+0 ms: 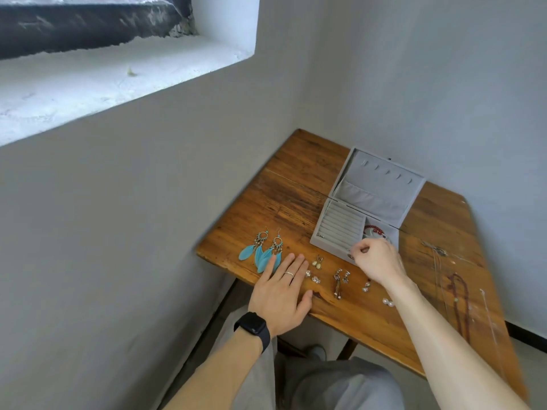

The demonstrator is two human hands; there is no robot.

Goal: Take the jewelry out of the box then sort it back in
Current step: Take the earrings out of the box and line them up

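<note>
Presently, jewelry box (367, 208): grey, lid open, standing at the far side of the wooden surface (296, 184). Contents in view: a red beaded bracelet (373, 230) in the right-hand compartment; ring rolls at left appear unfilled. Right hand (376, 258): at the box's near edge, fingertips pinched together on something small, too small to identify. Left hand (282, 288): flat on the surface, fingers spread, holding nothing, a ring on one finger, a dark watch (254, 327) on the wrist. Laid out on the surface: blue feather earrings (263, 250) just beside the left hand; several small earring pairs (340, 279) between the hands; pearl studs (388, 302) by the right forearm; necklaces (458, 297) well to the right. Assessment: emptying looks complete or nearly so; sorting back appears barely begun, most pieces outstanding.
</note>
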